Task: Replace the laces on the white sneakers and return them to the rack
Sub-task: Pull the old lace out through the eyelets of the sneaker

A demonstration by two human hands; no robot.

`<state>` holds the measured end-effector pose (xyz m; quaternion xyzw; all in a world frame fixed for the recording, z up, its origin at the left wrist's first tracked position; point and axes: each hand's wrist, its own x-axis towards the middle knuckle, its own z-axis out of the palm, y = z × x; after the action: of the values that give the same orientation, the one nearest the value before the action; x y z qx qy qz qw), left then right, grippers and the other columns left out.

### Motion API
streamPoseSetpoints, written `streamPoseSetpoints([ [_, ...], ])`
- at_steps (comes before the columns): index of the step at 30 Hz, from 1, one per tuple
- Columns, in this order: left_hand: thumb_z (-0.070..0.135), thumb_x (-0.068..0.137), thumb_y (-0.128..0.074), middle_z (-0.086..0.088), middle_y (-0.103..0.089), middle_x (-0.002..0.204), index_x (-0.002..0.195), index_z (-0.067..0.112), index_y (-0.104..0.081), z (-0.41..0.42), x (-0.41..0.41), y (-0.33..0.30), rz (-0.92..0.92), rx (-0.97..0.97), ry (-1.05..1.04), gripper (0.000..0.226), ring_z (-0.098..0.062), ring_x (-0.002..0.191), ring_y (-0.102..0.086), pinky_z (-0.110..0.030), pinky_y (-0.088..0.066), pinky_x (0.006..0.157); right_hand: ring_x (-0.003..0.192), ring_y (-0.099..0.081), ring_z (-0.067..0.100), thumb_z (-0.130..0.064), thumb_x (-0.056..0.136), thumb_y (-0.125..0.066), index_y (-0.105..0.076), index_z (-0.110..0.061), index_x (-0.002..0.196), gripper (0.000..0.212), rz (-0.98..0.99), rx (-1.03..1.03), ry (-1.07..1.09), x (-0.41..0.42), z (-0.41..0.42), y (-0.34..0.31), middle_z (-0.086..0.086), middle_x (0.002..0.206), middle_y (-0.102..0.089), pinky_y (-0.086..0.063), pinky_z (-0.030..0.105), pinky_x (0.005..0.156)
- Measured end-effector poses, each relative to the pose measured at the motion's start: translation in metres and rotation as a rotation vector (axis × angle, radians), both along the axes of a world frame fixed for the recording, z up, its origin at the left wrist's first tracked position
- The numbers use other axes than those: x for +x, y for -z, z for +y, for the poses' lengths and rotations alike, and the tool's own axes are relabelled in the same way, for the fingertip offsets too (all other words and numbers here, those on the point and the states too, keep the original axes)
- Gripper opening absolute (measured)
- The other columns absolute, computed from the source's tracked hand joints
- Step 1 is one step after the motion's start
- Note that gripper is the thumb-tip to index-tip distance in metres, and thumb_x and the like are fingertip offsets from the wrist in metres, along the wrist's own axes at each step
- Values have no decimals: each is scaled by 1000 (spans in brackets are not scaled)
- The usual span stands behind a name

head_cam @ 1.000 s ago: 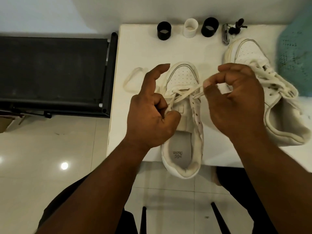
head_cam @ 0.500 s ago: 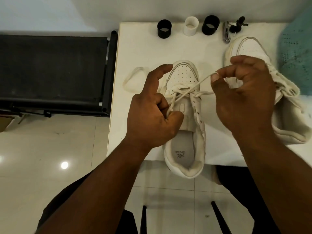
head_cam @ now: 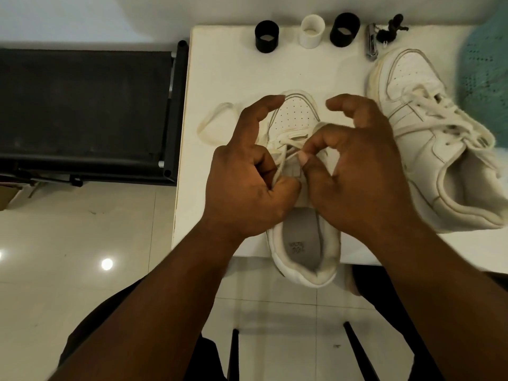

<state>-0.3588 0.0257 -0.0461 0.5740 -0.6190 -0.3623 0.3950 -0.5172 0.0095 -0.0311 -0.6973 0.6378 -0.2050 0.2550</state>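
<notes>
A white sneaker [head_cam: 298, 112] lies toe-away on the white table [head_cam: 225, 64], its heel hanging over the near edge. My left hand [head_cam: 244, 180] rests on its left side, pinching one end of the white lace [head_cam: 284, 158]. My right hand [head_cam: 354, 166] sits over the tongue, thumb and forefinger pinching the other lace end close to the eyelets. The second white sneaker [head_cam: 428, 138], laced, lies on its side to the right. A loose old lace [head_cam: 217, 125] is curled left of the near sneaker.
Two black rings [head_cam: 266, 37] [head_cam: 345, 28] and a white ring [head_cam: 312, 31] stand at the table's back edge beside a metal clip [head_cam: 371, 45]. A teal cloth [head_cam: 486, 75] lies at far right. A black rack [head_cam: 82, 111] stands left of the table.
My right hand has come down and left from beside the second sneaker to the tongue of the near sneaker, bringing the lace end with it. My left hand stays in place.
</notes>
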Motion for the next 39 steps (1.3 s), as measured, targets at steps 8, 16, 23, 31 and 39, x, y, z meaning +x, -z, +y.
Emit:
streamPoseSetpoints([
  [8, 7, 69, -66, 5, -48, 46, 145, 15, -48, 0, -3, -1, -28, -6, -23, 78, -20, 41, -48, -12, -37, 53, 133, -45, 18, -31, 82, -71, -69, -29, 107, 25, -47, -68, 116, -16, -12, -3, 1, 146, -43, -41, 26, 101],
  [16, 4, 74, -71, 4, -49, 46, 147, 10, -45, -1, -1, -3, 7, -18, 20, 77, -21, 39, -48, -16, -38, 50, 147, -26, 20, -40, 82, -79, -73, -30, 90, 14, 54, 132, -62, 3, 1, -6, -3, 158, -34, -34, 39, 114],
  [23, 9, 68, -62, 5, -46, 45, 145, 13, -47, -2, 3, -2, -14, 4, 25, 78, -18, 41, -47, -13, -39, 54, 117, -40, -1, -25, 90, -69, -63, -27, 90, 6, -54, -61, 157, -20, -15, -1, -5, 129, -47, -25, 0, 94],
  [31, 9, 67, -64, 6, -49, 45, 143, 12, -49, -3, 4, -3, 11, -1, 39, 78, -18, 39, -48, -12, -37, 52, 142, -31, 20, -41, 74, -74, -73, -32, 107, 34, 15, 37, -78, -2, 0, -3, 0, 156, -34, -37, 37, 111],
  [39, 9, 66, -62, 8, -47, 44, 142, 12, -50, -3, 5, -1, 0, 10, 57, 77, -14, 38, -47, -11, -37, 55, 122, -46, 6, -29, 86, -68, -63, -32, 84, 6, -61, -137, 136, -12, -8, 2, 2, 135, -52, -35, 17, 99],
])
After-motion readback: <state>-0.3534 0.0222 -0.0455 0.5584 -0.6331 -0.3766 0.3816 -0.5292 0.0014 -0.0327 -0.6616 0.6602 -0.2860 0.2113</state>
